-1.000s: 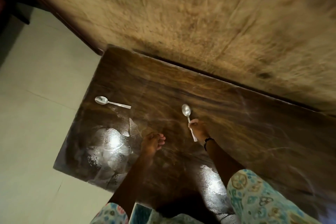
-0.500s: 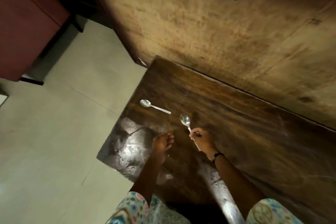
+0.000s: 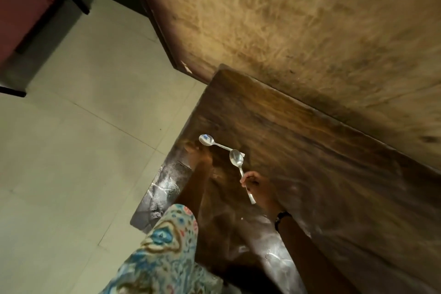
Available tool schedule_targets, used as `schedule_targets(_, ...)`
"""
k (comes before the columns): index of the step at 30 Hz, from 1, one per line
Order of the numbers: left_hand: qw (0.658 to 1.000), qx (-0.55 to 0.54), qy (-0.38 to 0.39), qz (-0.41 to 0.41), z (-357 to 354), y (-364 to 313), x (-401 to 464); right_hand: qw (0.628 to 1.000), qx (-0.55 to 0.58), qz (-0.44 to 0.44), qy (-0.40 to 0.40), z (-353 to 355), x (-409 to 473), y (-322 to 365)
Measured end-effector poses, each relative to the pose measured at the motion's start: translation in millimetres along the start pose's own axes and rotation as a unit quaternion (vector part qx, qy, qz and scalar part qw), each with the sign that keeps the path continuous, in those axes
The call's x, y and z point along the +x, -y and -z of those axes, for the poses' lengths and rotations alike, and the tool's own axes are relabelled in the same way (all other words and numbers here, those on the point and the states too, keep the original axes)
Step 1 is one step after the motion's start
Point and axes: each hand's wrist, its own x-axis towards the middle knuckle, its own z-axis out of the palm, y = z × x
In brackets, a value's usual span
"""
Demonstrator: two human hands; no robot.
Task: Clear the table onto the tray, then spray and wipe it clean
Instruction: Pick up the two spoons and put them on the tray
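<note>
Steel spoon (image 3: 238,164) pinched in right grip (image 3: 254,182); left grip (image 3: 199,156) blurred, state unclear.

Short patterned sleeves (image 3: 167,246) in blue, cream and red, and a dark wristband (image 3: 281,218) on the right wrist.

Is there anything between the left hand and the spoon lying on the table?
No. In the head view, only bare dark tabletop separates the blurred left hand from the lying spoon. The right hand holds the other spoon.
</note>
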Motion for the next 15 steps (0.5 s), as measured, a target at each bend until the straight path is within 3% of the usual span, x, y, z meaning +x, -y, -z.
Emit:
schedule_targets(5, 0.999, 0.021, 0.008, -0.026, -6, -5, 31, 1.0, 0.01, -0.018, 0.016, -13, 9, 15)
schedule_targets(9, 0.991, 0.103, 0.016, -0.081, -1, -13, 35, 1.0, 0.016, -0.025, 0.003, -9, 15, 17)
schedule_targets(15, 0.992, -0.033, 0.077, -0.09, -4, 8, 39, 0.999, -0.004, -0.015, -0.028, 9, 6, 22)
